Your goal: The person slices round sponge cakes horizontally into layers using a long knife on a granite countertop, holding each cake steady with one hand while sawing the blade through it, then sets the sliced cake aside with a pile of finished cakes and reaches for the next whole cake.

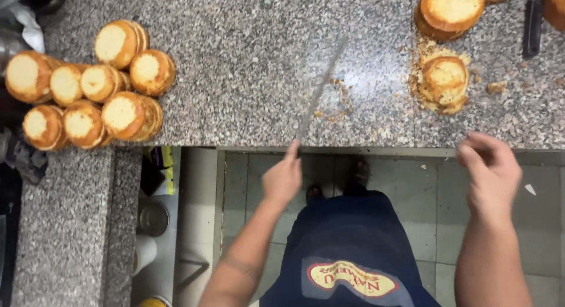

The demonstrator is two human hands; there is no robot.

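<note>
Knife [321,86] – blurred, long axis slanting up-right from left hand [282,177], which grips its handle | right hand [491,168] loosely curled, empty – small cake round [444,80] just beyond it on counter [253,60]

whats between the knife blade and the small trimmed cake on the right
Head view: between the knife blade and the small trimmed cake, only granite counter with scattered crumbs.

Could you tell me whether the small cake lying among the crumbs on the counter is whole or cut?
Cut: the cake sits on loose trimmings and crumbs, with sliced-off pieces around its edge.
</note>
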